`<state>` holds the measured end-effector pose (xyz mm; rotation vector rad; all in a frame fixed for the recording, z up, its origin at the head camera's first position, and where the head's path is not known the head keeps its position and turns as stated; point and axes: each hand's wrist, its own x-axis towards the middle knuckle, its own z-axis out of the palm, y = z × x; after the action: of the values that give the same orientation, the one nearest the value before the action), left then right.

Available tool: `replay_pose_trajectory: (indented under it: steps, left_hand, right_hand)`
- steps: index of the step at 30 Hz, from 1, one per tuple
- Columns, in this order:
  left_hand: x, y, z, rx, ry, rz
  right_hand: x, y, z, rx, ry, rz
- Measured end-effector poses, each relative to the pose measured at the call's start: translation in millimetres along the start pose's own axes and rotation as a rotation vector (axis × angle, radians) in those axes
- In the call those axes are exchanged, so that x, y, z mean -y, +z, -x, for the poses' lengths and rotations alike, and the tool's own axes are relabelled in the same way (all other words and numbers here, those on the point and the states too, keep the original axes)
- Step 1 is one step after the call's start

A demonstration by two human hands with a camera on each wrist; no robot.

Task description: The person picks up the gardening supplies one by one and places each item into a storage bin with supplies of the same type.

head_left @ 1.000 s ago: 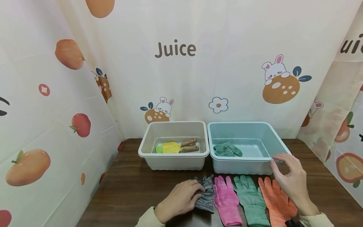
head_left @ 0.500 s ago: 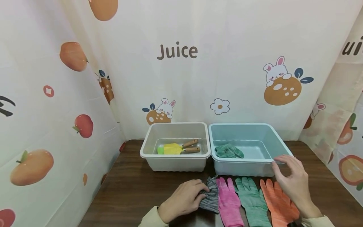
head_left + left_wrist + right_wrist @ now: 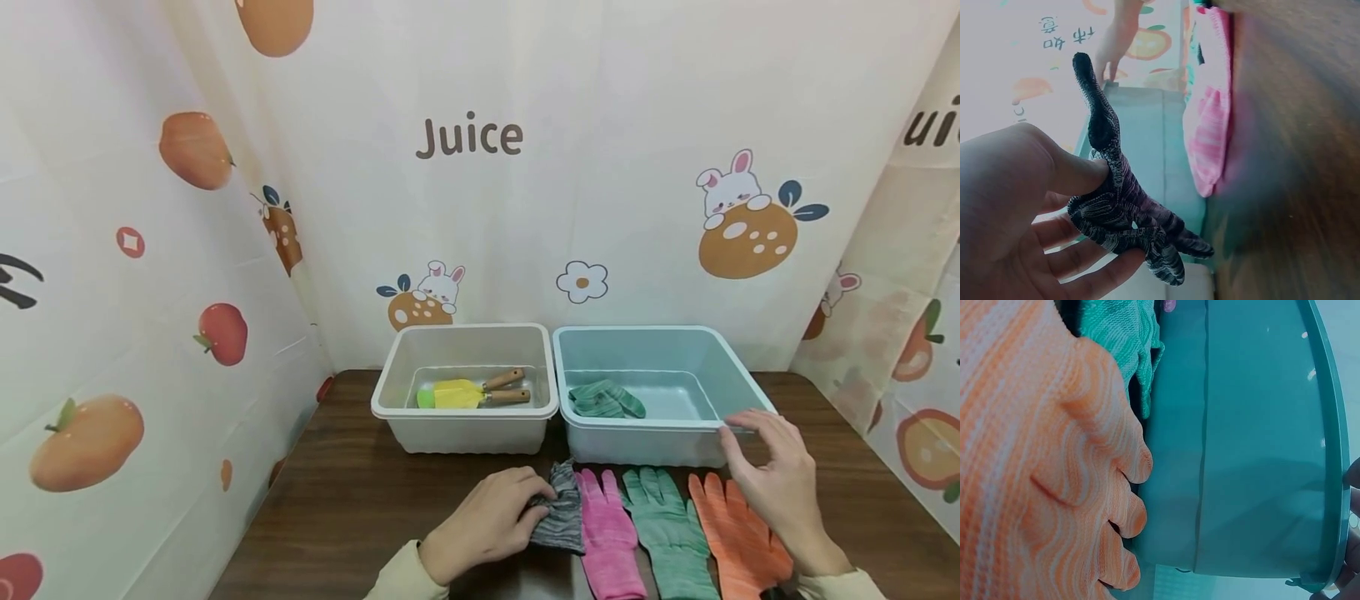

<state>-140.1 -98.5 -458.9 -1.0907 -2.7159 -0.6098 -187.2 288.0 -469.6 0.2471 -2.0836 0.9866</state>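
Note:
My left hand [image 3: 491, 518] pinches a dark grey striped knit glove [image 3: 558, 517] between thumb and fingers. In the left wrist view the same grey glove [image 3: 1129, 200] is bunched, held off the wooden table. To its right a pink glove [image 3: 609, 537], a green glove [image 3: 667, 533] and an orange glove [image 3: 733, 529] lie in a row, fingers pointing away from me. My right hand [image 3: 780, 483] holds the front right rim of the light blue bin [image 3: 645, 442], thumb outside, fingers over the edge. Inside that bin lies a green striped glove [image 3: 606, 399].
A beige bin [image 3: 468, 433] stands left of the blue one, nearly touching it. Inside are yellow garden tools [image 3: 456, 393] with wooden handles. A printed curtain [image 3: 495, 217] hangs behind and at both sides of the brown table [image 3: 337, 500].
The head view has shifted slightly. My left hand has moved a little to the right with the grey glove, which is now more bunched. The right hand stays at the blue bin's rim.

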Motion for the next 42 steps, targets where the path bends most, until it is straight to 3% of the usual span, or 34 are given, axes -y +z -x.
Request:
replay_pose_trajectory:
  steps: [17, 25, 42]
  left_hand:
    - [-7.1, -16.3, -11.7, -0.020, -0.039, 0.047]
    - [-12.5, -21.3, -21.3, -0.052, -0.023, 0.039]
    - [-17.2, -29.8, -26.6, -0.108, 0.000, 0.056]
  right_hand:
    - [0, 0.2, 0, 0.010, 0.009, 0.008]
    - [0, 0.0, -1, 0.007, 0.022, 0.009]
    - [2, 1.0, -1, -0.005, 0.011, -0.001]
